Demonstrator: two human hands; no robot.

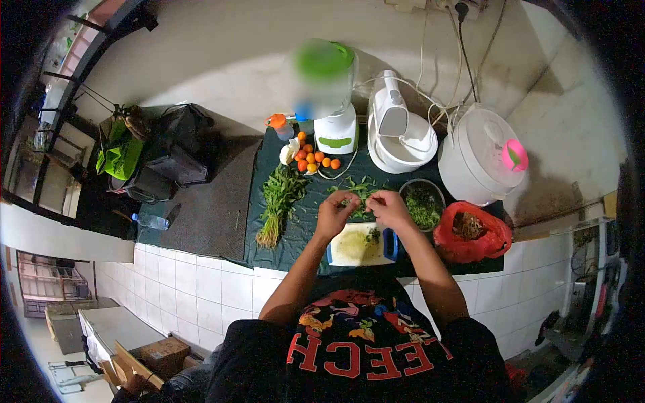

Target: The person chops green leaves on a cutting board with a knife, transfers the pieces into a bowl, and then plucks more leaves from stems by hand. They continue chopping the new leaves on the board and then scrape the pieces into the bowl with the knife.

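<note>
My left hand (337, 213) and my right hand (390, 209) are raised near each other above the upper edge of a white cutting board (351, 250). Fingers of both are bent and pinched around green leaves or stems, partly hidden by the fingers. Loose green leaves (363, 187) lie on the dark cloth just beyond my hands. Chopped green bits rest on the board. Right of my right hand stands a clear bowl of green leaves (423, 207). A bundle of leafy greens with roots (279, 201) lies to the left.
Orange and red tomatoes (312, 167), a garlic bulb (289, 152), a blender (336, 131) and a white stand mixer (402, 138) stand behind. A lidded white container (478, 158) and a red plastic bag (473, 233) are at the right. Part of another person (138, 385) shows at lower left.
</note>
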